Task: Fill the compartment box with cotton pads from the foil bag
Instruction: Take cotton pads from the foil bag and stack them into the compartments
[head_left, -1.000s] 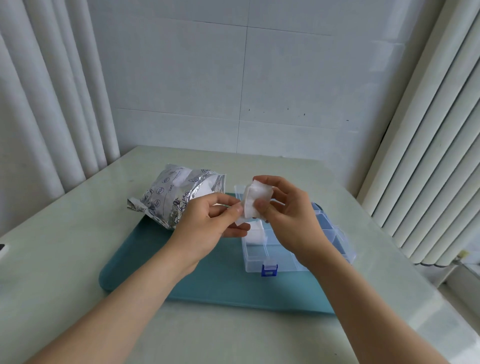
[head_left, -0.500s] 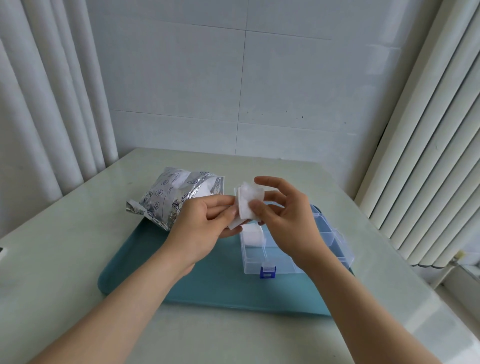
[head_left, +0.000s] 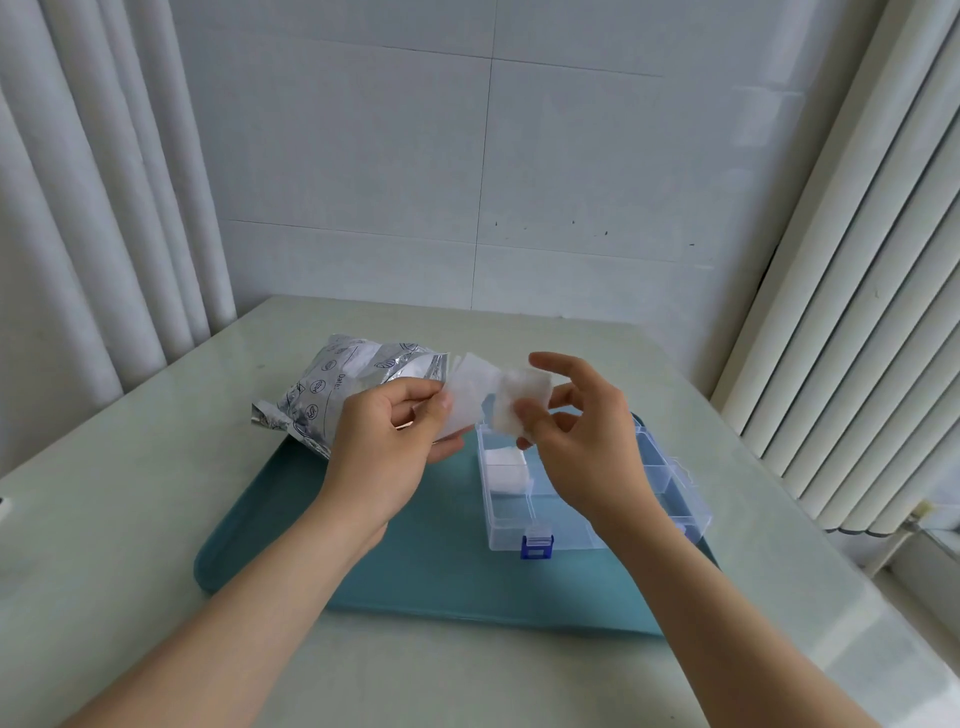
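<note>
Your left grip (head_left: 387, 441) pinches a flat square cotton pad (head_left: 465, 402); right grip (head_left: 582, 441) pinches a fuzzy pad (head_left: 522, 400) over the clear compartment box (head_left: 550, 535).

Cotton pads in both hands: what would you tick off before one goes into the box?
1. Right hand pinches the right pad: ok.
2. Right pad free of the left pad held in the left hand: cannot tell, their edges overlap in view.
3. Compartment box open: ok.
4. Free compartment: ok, the near-left compartment shows no pads; the one behind it holds stored pads.
5. Box flat on the tray: ok.
6. Foil bag clear of the box: ok, it lies to the left.
</note>
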